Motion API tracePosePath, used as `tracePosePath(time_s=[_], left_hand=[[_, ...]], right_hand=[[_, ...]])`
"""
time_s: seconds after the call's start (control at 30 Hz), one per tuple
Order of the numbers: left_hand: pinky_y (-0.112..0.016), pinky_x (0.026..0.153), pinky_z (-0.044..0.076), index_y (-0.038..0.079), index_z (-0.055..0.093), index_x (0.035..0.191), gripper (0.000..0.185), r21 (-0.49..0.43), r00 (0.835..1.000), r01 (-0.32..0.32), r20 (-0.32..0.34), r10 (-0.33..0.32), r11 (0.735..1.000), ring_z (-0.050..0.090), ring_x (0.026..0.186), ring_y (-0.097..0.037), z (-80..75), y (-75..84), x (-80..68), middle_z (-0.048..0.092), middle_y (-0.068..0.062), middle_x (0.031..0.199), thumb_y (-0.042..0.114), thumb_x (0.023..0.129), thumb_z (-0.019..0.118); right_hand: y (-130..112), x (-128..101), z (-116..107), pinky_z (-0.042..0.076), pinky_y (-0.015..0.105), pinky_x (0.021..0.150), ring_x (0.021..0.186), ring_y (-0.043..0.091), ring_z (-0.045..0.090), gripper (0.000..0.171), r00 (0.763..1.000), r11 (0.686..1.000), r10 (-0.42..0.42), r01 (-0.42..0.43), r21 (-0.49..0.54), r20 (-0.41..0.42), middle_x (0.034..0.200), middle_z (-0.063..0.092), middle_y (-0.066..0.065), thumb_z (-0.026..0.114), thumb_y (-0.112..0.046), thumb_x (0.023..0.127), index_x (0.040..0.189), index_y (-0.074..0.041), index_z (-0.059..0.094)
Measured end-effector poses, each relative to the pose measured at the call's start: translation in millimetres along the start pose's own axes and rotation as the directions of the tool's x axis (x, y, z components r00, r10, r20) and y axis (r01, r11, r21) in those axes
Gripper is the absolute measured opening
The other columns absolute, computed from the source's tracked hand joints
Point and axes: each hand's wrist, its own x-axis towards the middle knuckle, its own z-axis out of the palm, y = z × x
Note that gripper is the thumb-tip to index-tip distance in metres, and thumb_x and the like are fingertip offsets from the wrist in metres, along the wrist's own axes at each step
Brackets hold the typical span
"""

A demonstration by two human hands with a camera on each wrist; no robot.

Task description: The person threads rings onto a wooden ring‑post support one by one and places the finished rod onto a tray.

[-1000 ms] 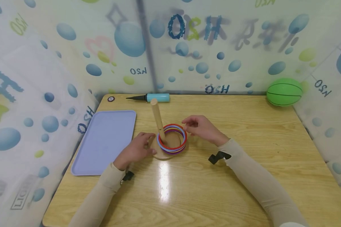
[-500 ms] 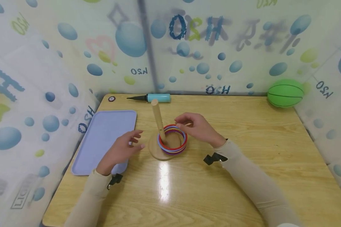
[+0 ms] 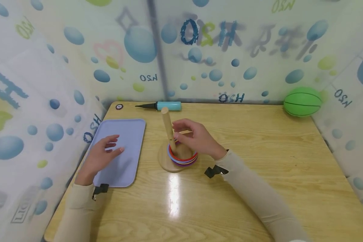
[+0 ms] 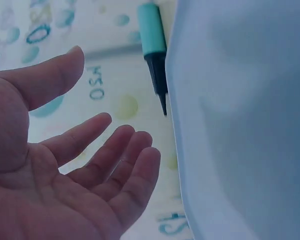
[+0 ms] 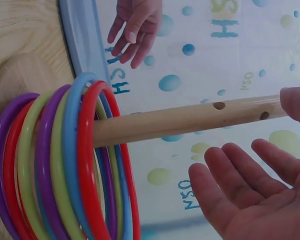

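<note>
A wooden post (image 3: 167,125) stands on a round wooden base (image 3: 164,160). Several coloured rings (image 3: 181,164) lie stacked around its foot; in the right wrist view, a red ring (image 5: 86,145) is uppermost, with blue, green and purple ones beneath. My right hand (image 3: 196,136) hovers above the stack beside the post, thumb and fingers apart and holding nothing. It hides part of the rings in the head view. Over the lilac tray (image 3: 130,169) floats my left hand (image 3: 100,155), its fingers loosely bent around nothing, as the left wrist view confirms.
Behind the post lies a blue hand pump (image 3: 168,106) with a black nozzle. A small round sticker (image 3: 119,107) marks the table's far left corner. At the far right corner sits a green ball (image 3: 302,102). Printed curtains enclose the table (image 3: 275,151).
My left hand has drawn away from the base, leftward to above the tray. My right hand has moved left from the rings' right side to over them, near the post. The rings stay put.
</note>
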Motion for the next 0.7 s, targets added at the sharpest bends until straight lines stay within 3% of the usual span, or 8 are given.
tracePosePath(time_s=[0.17, 0.37, 0.5, 0.7], left_hand=[[-0.068, 0.114, 0.041, -0.001, 0.037, 0.162, 0.080, 0.023, 0.994, 0.111, -0.016, -0.110, 0.994, 0.044, 0.143, -0.054, -17.8, -19.3, -3.2, 0.040, -0.033, 0.161, 0.043, 0.102, 0.069], [-0.073, 0.113, 0.039, -0.001, 0.030, 0.164, 0.086, 0.064, 0.970, 0.241, -0.037, -0.239, 0.968, 0.034, 0.146, -0.061, -34.8, -42.3, -11.8, 0.032, -0.038, 0.162, 0.047, 0.103, 0.067], [-0.075, 0.113, 0.036, -0.006, 0.024, 0.164, 0.088, 0.057, 0.963, 0.268, -0.038, -0.267, 0.962, 0.031, 0.147, -0.064, -42.6, -56.0, -17.2, 0.027, -0.040, 0.164, 0.033, 0.102, 0.071], [-0.075, 0.112, 0.036, -0.008, 0.019, 0.164, 0.089, 0.034, 0.954, 0.299, 0.014, -0.300, 0.954, 0.032, 0.146, -0.064, -48.1, -72.0, -22.6, 0.022, -0.040, 0.166, 0.024, 0.101, 0.072]], right_hand=[[4, 3, 10, 0.061, 0.039, 0.099, 0.121, 0.026, 0.069, 0.036, 1.000, 1.000, 0.004, -0.005, 0.030, 0.014, 0.129, 0.072, 0.011, 0.069, -0.012, 0.103, 0.138, -0.006, 0.065], [12, 5, 19, 0.062, 0.038, 0.095, 0.117, 0.023, 0.070, 0.033, 1.000, 1.000, 0.015, -0.015, 0.013, 0.022, 0.125, 0.073, 0.010, 0.070, -0.014, 0.102, 0.134, -0.010, 0.067], [15, 6, 22, 0.062, 0.037, 0.095, 0.114, 0.029, 0.071, 0.028, 0.999, 1.000, -0.004, 0.004, 0.010, 0.044, 0.120, 0.074, 0.016, 0.069, -0.013, 0.103, 0.130, -0.008, 0.068], [15, 6, 24, 0.061, 0.037, 0.096, 0.111, 0.029, 0.073, 0.030, 0.997, 0.999, -0.027, 0.029, -0.026, 0.071, 0.118, 0.075, 0.008, 0.067, -0.015, 0.105, 0.134, -0.010, 0.068]])
